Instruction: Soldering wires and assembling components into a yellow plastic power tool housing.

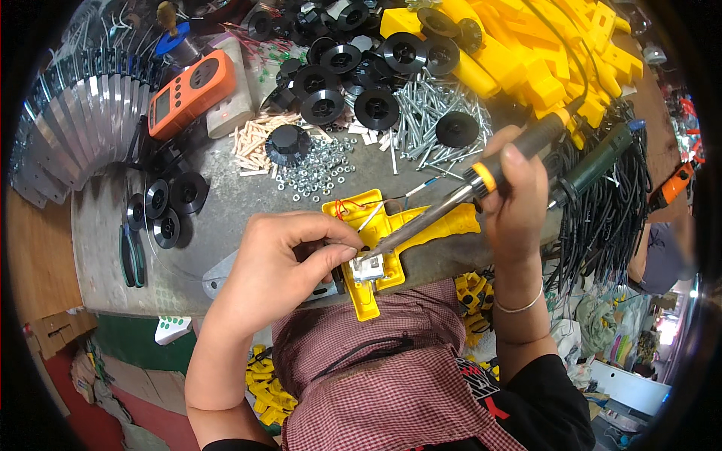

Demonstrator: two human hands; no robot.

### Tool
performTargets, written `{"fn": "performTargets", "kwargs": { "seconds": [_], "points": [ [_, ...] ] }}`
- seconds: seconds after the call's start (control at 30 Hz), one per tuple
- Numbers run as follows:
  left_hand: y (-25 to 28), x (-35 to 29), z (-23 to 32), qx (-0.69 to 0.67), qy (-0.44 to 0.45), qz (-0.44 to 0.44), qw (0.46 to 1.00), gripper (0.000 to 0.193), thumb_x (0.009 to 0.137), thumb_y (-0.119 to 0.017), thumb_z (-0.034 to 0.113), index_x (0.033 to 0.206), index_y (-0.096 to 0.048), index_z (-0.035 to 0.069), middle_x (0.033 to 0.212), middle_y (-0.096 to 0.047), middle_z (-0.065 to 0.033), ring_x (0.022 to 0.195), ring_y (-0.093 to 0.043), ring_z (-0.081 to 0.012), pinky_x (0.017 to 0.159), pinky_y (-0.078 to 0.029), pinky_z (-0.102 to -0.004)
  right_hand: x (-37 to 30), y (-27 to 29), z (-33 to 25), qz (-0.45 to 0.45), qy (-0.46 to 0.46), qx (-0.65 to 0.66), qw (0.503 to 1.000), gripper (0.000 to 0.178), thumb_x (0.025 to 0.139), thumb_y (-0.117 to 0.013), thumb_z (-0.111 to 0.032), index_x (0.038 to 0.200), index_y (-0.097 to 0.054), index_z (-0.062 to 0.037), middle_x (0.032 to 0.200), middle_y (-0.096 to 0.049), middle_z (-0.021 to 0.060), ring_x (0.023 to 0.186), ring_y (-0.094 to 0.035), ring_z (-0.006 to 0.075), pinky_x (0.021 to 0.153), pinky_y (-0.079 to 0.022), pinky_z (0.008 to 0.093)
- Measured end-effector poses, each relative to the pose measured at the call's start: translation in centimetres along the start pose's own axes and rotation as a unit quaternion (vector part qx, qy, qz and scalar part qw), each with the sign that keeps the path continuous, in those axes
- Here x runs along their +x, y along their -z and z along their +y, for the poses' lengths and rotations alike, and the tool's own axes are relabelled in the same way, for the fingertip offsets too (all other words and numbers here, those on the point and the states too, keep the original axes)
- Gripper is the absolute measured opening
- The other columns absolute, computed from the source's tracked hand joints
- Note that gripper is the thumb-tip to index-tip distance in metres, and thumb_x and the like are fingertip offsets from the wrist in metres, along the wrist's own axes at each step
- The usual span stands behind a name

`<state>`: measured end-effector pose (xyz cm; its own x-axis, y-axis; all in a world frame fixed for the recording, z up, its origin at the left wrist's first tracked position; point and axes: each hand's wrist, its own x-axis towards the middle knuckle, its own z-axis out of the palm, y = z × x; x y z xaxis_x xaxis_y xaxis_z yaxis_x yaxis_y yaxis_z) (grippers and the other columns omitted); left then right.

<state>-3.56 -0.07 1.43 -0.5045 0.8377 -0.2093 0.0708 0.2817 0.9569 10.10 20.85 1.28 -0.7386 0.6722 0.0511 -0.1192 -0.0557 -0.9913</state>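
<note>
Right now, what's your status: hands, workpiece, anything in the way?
Right hand gripping soldering iron, tip at metal part. Left hand pinched beside it, hold unclear. Yellow housing lying open. Nuts, screws loose beyond, off the housing.

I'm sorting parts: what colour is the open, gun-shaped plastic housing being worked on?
The open plastic housing is yellow, best seen in the head view.

I get the bench (203,233) brightly lit, the iron (468,186) fairly crisp, the metal strips (98,128) glinting. A white glow (667,331) burns out at lower right; toward the dark rim, fisheye distortion bends and softens everything.
</note>
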Motion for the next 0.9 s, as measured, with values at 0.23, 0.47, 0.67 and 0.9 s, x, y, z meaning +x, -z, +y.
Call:
{"fn": "performTargets", "kwargs": {
  "seconds": [0.23, 0.47, 0.67, 0.9],
  "points": [
    [0.2, 0.1, 0.1, -0.006, 0.033, -0.014, 0.999, 0.008, 0.081, -0.070, 0.000, 0.088, -0.071, -0.003, 0.074, -0.066, -0.0025, 0.057, -0.055, -0.0046, 0.051, -0.045, -0.0199, -0.1, -0.1, 0.1, 0.011, 0.006, -0.025, 1.000, 0.022, 0.091, -0.056, -0.026, 0.092, -0.057, -0.0039, 0.067, -0.054, -0.0005, 0.048, -0.043, 0.0010, 0.044, -0.032, 0.0149],
    [0.1, 0.3, 0.0, 0.013, 0.026, -0.015, 0.999, 0.009, 0.081, -0.071, 0.001, 0.089, -0.071, -0.002, 0.075, -0.067, -0.0020, 0.056, -0.055, -0.0040, 0.051, -0.045, -0.0197, -0.5, -0.2, 0.0, -0.003, 0.010, -0.026, 1.000, 0.022, 0.090, -0.055, -0.025, 0.094, -0.056, -0.0032, 0.068, -0.055, 0.0000, 0.050, -0.044, 0.0008, 0.047, -0.034, 0.0142],
    [0.0, 0.1, -0.6, 0.023, -0.017, -0.002, 1.000, 0.009, 0.081, -0.070, 0.000, 0.090, -0.071, -0.002, 0.076, -0.068, -0.0020, 0.057, -0.055, -0.0037, 0.051, -0.046, -0.0195, -0.1, -0.3, 0.5, -0.009, 0.003, -0.030, 1.000, 0.036, 0.083, -0.056, -0.036, 0.089, -0.048, -0.0020, 0.069, -0.048, 0.0041, 0.054, -0.042, 0.0074, 0.049, -0.032, 0.0195],
    [-0.2, 0.0, -0.7, 0.004, -0.013, 0.002, 1.000, 0.009, 0.081, -0.070, -0.001, 0.090, -0.071, -0.001, 0.076, -0.067, -0.0017, 0.059, -0.054, -0.0033, 0.052, -0.045, -0.0194, 0.1, 0.8, 0.8, -0.078, 0.066, 0.028, 0.994, 0.037, 0.079, -0.065, -0.030, 0.096, -0.049, -0.0019, 0.078, -0.053, 0.0049, 0.066, -0.051, 0.0102, 0.061, -0.042, 0.0220]
  ]
}}
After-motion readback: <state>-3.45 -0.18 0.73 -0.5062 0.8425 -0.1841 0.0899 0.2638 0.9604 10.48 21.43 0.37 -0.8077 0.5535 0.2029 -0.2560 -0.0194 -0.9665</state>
